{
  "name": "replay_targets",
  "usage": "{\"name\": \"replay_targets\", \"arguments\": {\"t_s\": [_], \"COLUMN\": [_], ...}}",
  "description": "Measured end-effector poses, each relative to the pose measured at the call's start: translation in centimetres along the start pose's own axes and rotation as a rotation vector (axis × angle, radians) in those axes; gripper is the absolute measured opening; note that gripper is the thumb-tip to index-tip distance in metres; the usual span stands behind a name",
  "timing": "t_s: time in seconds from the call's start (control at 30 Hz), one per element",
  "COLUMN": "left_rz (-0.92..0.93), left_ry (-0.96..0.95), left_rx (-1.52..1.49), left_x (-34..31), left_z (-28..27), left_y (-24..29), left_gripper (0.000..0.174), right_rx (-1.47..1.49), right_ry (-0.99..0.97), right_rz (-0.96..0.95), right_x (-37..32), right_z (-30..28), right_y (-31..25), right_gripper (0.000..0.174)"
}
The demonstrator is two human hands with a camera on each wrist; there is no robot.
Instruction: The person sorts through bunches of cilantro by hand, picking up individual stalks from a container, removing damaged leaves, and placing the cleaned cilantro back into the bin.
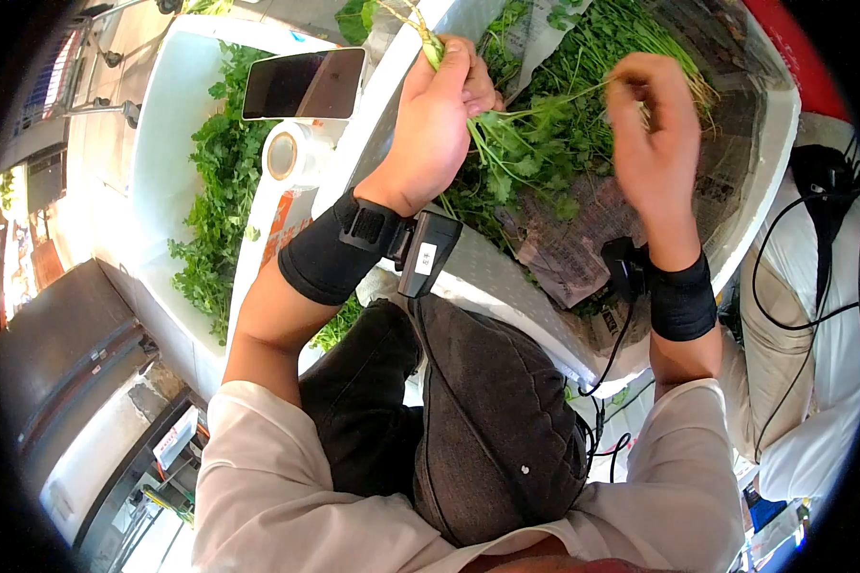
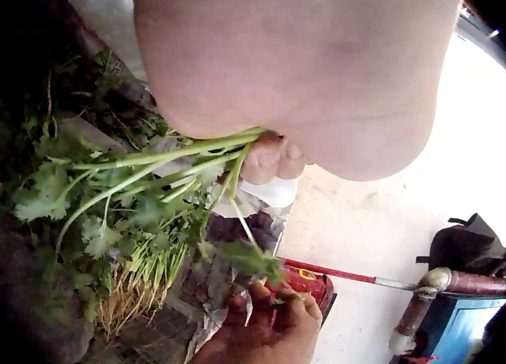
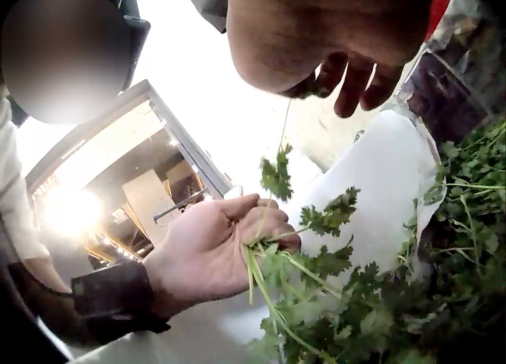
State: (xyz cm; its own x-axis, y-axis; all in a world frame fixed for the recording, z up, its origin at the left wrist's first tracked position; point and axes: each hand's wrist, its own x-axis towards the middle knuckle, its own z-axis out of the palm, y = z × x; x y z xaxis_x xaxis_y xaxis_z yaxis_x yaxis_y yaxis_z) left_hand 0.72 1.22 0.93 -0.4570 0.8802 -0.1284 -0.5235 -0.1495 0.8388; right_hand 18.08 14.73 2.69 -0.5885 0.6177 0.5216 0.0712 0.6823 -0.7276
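My left hand (image 1: 440, 110) grips a small bunch of coriander (image 1: 495, 143) by its stems, the pale root ends sticking out above the fist. In the left wrist view the green stems (image 2: 190, 152) come out under the palm and fan out into leaves. To the right, my right hand (image 1: 657, 124) is raised over the box, thumb and fingers curled together. A thin coriander stem (image 3: 285, 125) runs up to its fingers, stretched between the two hands. Below lies a heap of loose coriander (image 1: 602, 57) with roots, on newspaper (image 1: 569, 234).
The white foam box (image 1: 506, 310) stands against my knees. At left a second foam box (image 1: 162, 143) holds more coriander (image 1: 215, 191). A phone (image 1: 304, 84) and a tape roll (image 1: 291, 153) sit between them. Another person's leg (image 1: 779, 325) is at right, near black cables (image 1: 757, 286).
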Motion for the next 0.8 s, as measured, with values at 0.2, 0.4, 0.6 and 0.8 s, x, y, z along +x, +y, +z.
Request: {"name": "replay_targets", "arguments": {"t_s": [0.2, 0.4, 0.6, 0.8], "left_rz": [0.009, 0.0, -0.149, -0.233], "left_ry": [0.094, 0.069, -0.108, -0.318], "left_rx": [0.026, 0.013, -0.181, -0.015], "left_x": [0.3, 0.3, 0.0, -0.6], "left_z": [-0.3, -0.4, -0.4, 0.2], "left_y": [-0.1, -0.2, -0.3, -0.7], "left_gripper": [0.024, 0.021, 0.014, 0.016], "right_rx": [0.393, 0.16, -0.354, -0.004], "right_ry": [0.352, 0.271, -0.089, -0.275], "right_rz": [0.322, 0.488, 0.203, 0.032], "right_x": [0.7, 0.5, -0.9, -0.3], "right_z": [-1.4, -1.8, -0.5, 0.6], "right_y": [0.6, 1.9, 2.0, -0.7], "right_gripper": [0.009, 0.023, 0.039, 0.035]}}
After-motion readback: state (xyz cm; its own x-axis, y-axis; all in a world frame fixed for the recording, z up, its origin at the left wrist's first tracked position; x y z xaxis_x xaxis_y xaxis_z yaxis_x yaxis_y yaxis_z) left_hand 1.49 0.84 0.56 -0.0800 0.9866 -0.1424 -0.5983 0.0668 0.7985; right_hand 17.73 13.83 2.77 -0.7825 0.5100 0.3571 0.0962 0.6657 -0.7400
